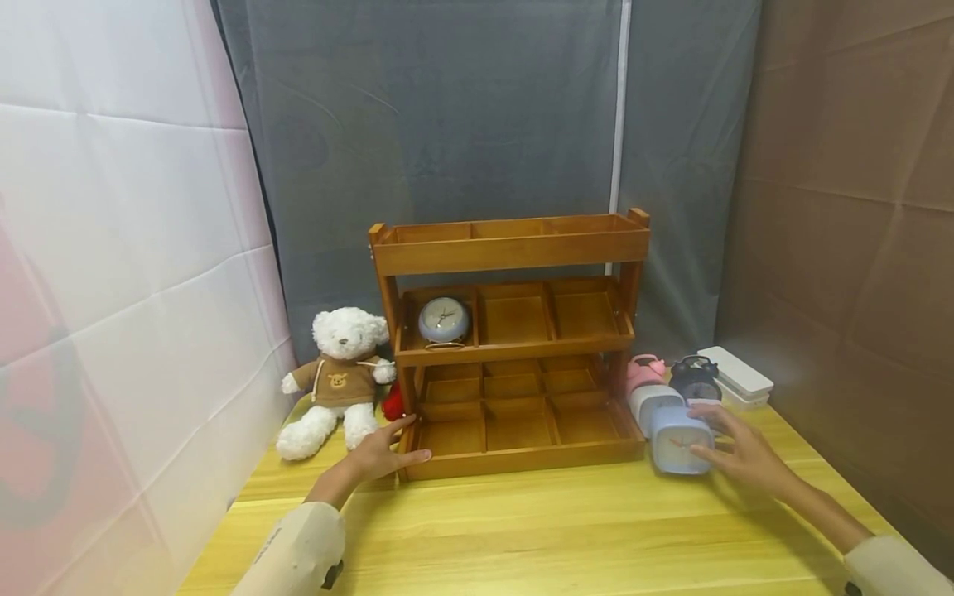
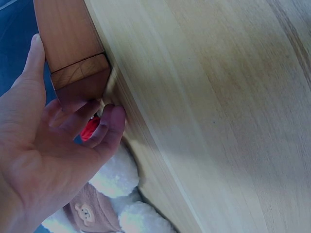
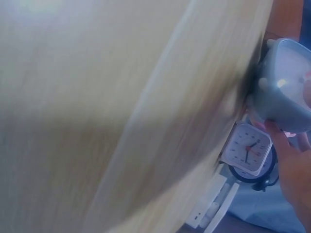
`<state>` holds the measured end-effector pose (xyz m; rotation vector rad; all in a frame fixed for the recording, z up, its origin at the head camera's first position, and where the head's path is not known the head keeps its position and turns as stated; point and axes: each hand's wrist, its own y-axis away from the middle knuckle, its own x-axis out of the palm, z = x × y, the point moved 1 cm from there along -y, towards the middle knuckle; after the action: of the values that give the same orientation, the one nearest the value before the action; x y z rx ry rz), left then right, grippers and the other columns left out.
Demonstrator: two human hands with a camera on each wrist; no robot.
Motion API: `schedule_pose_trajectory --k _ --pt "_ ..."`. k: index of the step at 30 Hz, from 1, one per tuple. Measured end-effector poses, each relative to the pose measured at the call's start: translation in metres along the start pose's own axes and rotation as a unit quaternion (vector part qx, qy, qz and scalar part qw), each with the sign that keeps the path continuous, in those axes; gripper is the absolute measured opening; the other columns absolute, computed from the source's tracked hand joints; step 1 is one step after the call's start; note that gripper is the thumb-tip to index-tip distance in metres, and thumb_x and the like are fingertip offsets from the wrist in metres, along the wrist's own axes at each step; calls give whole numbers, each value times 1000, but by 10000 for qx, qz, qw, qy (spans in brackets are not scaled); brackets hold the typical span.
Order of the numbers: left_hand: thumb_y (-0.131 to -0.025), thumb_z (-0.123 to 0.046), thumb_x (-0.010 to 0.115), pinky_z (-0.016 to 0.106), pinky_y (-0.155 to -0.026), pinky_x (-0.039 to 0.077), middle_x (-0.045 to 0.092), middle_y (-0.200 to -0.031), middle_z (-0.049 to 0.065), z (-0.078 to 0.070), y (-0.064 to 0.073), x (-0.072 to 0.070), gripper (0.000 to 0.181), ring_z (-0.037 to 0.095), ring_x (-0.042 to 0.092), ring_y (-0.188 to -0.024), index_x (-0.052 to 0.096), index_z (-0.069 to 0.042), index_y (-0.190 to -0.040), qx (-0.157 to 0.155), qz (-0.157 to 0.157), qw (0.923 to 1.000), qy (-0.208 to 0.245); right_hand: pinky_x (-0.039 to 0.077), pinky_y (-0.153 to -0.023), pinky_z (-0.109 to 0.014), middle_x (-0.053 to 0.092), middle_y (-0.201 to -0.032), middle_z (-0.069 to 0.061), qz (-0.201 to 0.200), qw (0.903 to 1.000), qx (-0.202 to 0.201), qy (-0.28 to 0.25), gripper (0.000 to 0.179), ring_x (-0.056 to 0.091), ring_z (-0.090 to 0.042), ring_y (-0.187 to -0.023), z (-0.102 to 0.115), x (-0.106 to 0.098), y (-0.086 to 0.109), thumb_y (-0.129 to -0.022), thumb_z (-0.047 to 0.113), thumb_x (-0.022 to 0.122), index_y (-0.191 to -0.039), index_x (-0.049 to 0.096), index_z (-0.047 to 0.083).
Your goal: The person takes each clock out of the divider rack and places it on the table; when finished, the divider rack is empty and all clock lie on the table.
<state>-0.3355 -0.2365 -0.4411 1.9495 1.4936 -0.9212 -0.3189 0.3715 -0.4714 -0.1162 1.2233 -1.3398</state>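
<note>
My right hand (image 1: 753,459) holds a light blue square alarm clock (image 1: 671,447) by its side, at the shelf's front right corner. The right wrist view shows this blue clock (image 3: 272,104) tilted, with fingers at its edge and the thumb over its face. At the other end, my left hand (image 1: 370,454) grips the lower left corner of a brown wooden tiered shelf (image 1: 522,468), thumb on the front and fingers round the side. A round blue clock (image 1: 443,321) stands in the middle tier's left compartment.
Right of the shelf stand a pink clock (image 1: 644,372), a white clock (image 1: 647,406), a black twin-bell clock (image 1: 695,382) and white boxes (image 1: 738,374). A small square white clock (image 3: 247,148) sits before the black one. Left are a white teddy bear (image 1: 343,381) and a red object (image 1: 392,403).
</note>
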Motion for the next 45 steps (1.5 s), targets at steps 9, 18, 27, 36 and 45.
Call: schedule_pose_trajectory --k 9,18,27,36,45 --pt "-90 -46 81 64 -106 46 43 -153 36 -1 0 -1 92 52 51 -135 39 0 -158 30 -22 10000 -6 53 -89 -14 56 -136 -31 139 9996 151 -174 50 56 3 -121 4 1 0 -78 -8 86 -121 65 4" --pt "-90 -47 81 63 -106 46 42 -153 36 -1 3 2 93 52 50 -136 38 -1 -158 -35 -19 10000 44 56 -86 -18 58 -142 -20 246 9993 184 -217 50 55 7 -119 2 0 1 -79 -6 86 -123 64 4" --pt "-90 -44 82 62 -106 47 42 -153 36 3 1 4 92 52 51 -135 40 1 -157 78 -59 9999 69 61 -80 -24 60 -135 -17 352 9978 216 -525 50 59 5 -113 3 -4 4 -78 -11 85 -121 63 -1" --pt "-90 -45 82 62 -106 47 41 -153 37 1 1 2 93 53 50 -136 39 2 -157 88 -46 9999 96 61 -82 -26 60 -140 -5 545 9972 146 -482 57 61 2 -114 10 -12 1 -78 -7 86 -129 61 -3" --pt "-90 -46 81 62 -106 47 42 -153 37 3 -1 3 93 52 51 -135 39 1 -158 81 -53 10000 23 59 -88 -26 65 -128 -21 499 9977 251 -372 61 66 -5 -111 21 -22 -15 -78 -1 89 -132 62 -6"
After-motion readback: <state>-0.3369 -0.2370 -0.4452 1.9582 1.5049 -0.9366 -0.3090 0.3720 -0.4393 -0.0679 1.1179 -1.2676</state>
